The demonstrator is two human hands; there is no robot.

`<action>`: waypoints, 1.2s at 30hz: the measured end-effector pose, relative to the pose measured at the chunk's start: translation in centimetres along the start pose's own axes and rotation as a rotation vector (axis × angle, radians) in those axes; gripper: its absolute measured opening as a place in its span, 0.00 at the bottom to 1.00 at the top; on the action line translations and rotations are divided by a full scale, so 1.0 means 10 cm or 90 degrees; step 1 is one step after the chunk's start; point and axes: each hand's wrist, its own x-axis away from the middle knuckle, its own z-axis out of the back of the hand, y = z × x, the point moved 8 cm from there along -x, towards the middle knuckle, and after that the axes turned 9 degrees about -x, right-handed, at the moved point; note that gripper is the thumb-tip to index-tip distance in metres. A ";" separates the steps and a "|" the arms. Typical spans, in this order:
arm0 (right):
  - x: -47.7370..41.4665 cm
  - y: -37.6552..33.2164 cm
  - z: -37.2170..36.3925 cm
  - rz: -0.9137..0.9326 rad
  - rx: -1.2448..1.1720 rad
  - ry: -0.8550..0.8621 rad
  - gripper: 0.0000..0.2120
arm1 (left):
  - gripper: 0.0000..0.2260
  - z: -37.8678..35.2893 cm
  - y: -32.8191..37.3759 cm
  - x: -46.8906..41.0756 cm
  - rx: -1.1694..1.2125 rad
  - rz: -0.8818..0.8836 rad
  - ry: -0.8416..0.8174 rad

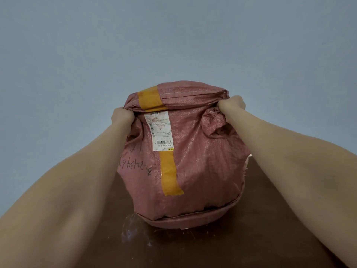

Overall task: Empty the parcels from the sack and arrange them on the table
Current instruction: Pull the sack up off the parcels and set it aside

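Pink sack (193,161) gripped by clenched hands (122,116) (232,104).

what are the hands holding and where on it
Both hands, left hand and right hand, grip the pink woven plastic sack by bunched fabric at its upper corners.

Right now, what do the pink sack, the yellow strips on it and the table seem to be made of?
Sack: probably woven plastic, faintly shiny; fine weave glints, stitched seam. Yellow strips: glossy adhesive tape, likely plastic; smooth, light-catching. Table: dark brown, dull sheen; wood or laminate, cannot tell.
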 end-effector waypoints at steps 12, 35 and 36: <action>0.05 -0.16 0.11 0.063 0.000 0.033 0.13 | 0.15 0.15 0.20 0.06 0.027 -0.047 0.052; 0.02 -0.33 0.11 0.113 0.066 0.040 0.15 | 0.15 0.27 0.30 0.09 0.032 -0.070 0.069; 0.01 -0.31 0.10 0.111 0.066 0.037 0.15 | 0.15 0.25 0.29 0.09 0.025 -0.068 0.063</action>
